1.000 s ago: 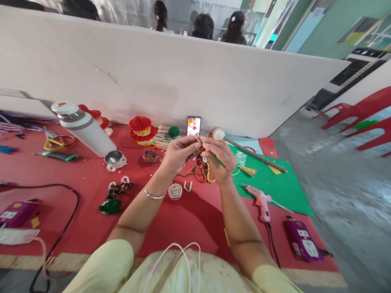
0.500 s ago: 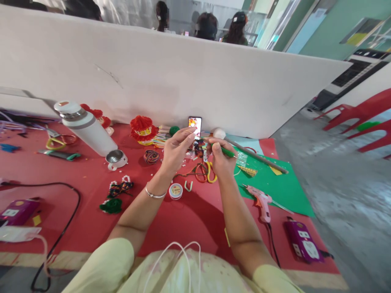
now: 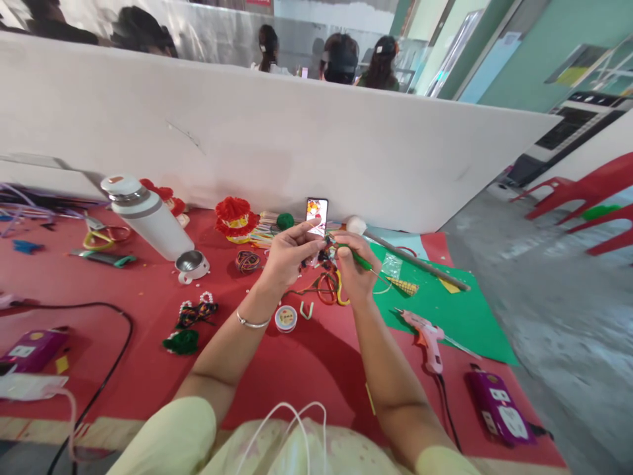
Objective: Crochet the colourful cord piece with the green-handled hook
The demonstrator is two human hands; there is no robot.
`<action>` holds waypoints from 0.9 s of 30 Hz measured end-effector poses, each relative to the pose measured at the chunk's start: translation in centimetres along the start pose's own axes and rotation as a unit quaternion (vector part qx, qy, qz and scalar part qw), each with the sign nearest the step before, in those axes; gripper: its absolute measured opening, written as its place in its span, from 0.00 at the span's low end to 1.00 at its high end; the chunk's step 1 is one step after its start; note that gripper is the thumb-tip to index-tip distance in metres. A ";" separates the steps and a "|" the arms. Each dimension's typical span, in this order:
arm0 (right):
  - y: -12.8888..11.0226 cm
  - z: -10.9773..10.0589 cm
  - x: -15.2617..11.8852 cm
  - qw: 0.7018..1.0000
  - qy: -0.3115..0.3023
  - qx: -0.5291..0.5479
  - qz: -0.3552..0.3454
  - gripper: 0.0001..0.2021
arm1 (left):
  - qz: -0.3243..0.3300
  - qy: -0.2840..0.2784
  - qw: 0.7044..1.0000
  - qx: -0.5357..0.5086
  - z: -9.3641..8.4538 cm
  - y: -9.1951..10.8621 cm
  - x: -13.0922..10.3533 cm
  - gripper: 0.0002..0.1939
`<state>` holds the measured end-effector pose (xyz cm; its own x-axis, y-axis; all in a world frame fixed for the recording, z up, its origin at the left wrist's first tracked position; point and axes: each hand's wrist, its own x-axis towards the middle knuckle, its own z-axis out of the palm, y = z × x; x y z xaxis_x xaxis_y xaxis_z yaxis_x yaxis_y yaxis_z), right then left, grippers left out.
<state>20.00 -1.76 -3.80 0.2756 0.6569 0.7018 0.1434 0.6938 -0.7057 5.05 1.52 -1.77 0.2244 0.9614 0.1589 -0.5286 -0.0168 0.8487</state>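
Observation:
My right hand point(image 3: 360, 270) is closed around a crochet hook with a green handle point(image 3: 362, 259); its thin metal shaft sticks out at the back. My left hand point(image 3: 287, 254) pinches dark multicolored yarn work point(image 3: 325, 254), partly hidden by the fingers. Both hands nearly meet at this yarn in front of a propped phone point(image 3: 317, 215) with a lit screen. Scissors with red and yellow handles point(image 3: 327, 289) lie just below, a strand of yarn beside them. A wound multicolored yarn ball point(image 3: 247, 262) rests left of my left hand.
A white bottle point(image 3: 153, 224) and steel-lined cup point(image 3: 192, 265) stand left. A round tub point(image 3: 285, 318) sits between my forearms. At right are a pink glue gun point(image 3: 425, 335), a grey rod point(image 3: 420, 262) and a purple box point(image 3: 499, 406). A white partition point(image 3: 277, 132) closes the back.
The view has tilted slightly, so the scene sits lower. My hands stay together at the yarn; the left fingers have flattened a little and the right hand has shifted slightly around the hook.

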 end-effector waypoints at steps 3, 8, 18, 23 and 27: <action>0.9 -0.1 0.0 0.997 0.021 0.032 0.070 0.10 | -0.034 -0.004 0.999 0.000 -0.2 0.4 0.0 0.28; 1.9 -0.3 0.1 0.988 0.030 0.077 0.127 0.13 | -0.041 0.000 0.999 0.001 -0.1 0.6 0.0 0.28; 1.0 -0.1 0.2 0.990 0.036 0.044 0.126 0.08 | -0.031 -0.018 0.999 0.007 0.0 0.9 -0.1 0.26; 0.3 -0.3 0.3 0.992 0.013 0.053 0.110 0.07 | -0.034 -0.014 0.999 0.003 0.0 0.9 -0.2 0.22; 0.2 -0.2 0.2 0.994 0.007 0.027 0.107 0.08 | -0.011 -0.014 1.000 0.017 -0.1 0.7 0.0 0.27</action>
<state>20.27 -1.56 -3.87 0.3077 0.7874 0.5341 0.0291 0.5533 -0.8325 4.58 1.55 -1.26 0.2590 0.9534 0.1547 -0.4959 -0.0062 0.8684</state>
